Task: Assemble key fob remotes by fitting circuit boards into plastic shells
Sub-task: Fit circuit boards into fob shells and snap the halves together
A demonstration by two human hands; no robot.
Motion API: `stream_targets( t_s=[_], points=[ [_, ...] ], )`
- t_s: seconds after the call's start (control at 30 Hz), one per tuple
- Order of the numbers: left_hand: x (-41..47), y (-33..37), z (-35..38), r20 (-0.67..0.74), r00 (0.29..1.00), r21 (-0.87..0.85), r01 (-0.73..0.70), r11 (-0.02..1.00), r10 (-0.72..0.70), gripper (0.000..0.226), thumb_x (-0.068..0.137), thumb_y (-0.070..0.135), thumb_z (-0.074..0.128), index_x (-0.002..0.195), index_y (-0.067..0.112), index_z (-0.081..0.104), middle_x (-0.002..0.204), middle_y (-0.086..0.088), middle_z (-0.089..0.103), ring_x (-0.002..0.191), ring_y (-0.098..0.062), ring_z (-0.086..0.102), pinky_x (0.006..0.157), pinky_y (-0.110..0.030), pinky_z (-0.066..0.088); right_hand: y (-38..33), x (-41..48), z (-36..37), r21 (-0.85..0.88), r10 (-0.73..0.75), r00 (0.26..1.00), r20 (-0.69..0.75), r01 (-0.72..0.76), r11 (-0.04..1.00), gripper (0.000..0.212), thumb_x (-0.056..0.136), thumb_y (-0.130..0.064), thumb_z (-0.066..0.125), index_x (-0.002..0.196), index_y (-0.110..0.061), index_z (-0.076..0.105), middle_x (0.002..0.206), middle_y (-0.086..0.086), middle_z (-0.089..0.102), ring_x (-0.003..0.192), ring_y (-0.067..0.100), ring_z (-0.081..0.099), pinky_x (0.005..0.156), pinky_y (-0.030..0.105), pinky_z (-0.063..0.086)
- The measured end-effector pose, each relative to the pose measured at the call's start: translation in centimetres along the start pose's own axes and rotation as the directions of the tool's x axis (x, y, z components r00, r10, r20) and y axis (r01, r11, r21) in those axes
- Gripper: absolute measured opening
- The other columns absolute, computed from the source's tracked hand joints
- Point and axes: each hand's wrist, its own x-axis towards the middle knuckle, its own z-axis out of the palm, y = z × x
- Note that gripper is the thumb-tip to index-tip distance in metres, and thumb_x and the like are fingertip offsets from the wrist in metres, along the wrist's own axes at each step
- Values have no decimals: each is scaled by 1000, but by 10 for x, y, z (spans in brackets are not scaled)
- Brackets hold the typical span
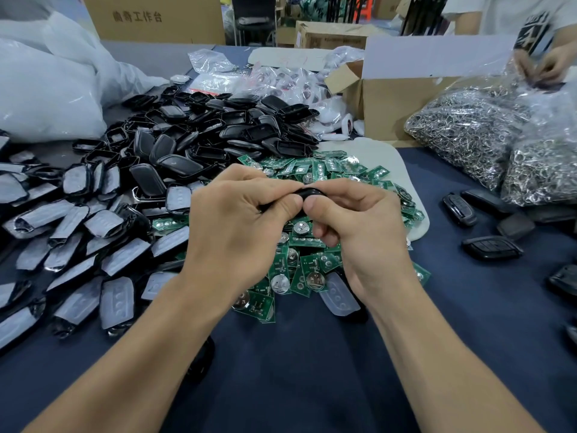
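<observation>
Now, with my left hand (240, 220) and right hand (349, 220) both pinching the black shell (307, 192), I'd squeeze evenly along its seam.

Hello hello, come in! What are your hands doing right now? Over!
Left hand and right hand both pinching one black shell. Above circuit board pile. Nothing blocking.
</observation>
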Motion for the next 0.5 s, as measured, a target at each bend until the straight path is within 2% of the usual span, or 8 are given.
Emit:
stream_targets(
  t_s=[0.13,0.23,0.3,0.43,0.5],
  points=[
    [-3,-2,6,24,996,-117,92,989,-90,14,81,30,78,91,38,83,83,21,74,91,-2,68,78,-25,56,-2,1,-3,40,62,998,-25,-61,997,18,70,5,78,62,-11,75,48,6,58,38,15,51,39,19,34],
    [-2,-3,9,79,986,-201,163,966,-149,22,80,29,80,89,49,77,82,24,76,85,-1,72,75,-26,59,-2,2,-3,15,68,996,-59,-67,998,29,74,10,77,58,-13,73,45,5,55,35,14,46,39,19,32],
    [0,-6,10,125,969,-286,239,928,-211,23,82,21,83,88,43,81,81,19,78,82,-4,75,75,-27,60,-1,2,-2,26,88,994,-69,-86,996,29,76,11,75,60,-13,72,47,4,55,37,14,48,39,19,33],
    [3,-8,12,178,925,-500,380,778,-337,18,83,9,84,90,25,84,85,1,81,81,-10,77,75,-20,57,1,3,-1,196,194,980,-32,-184,963,23,84,7,69,70,-11,74,56,7,62,46,15,56,44,20,41],
    [4,-9,11,188,916,-526,398,751,-354,17,82,7,84,88,23,84,85,0,81,80,-11,76,75,-20,56,2,3,0,175,179,984,-26,-171,970,23,83,4,70,71,-14,77,57,9,64,50,17,59,47,21,45]
  ],
)
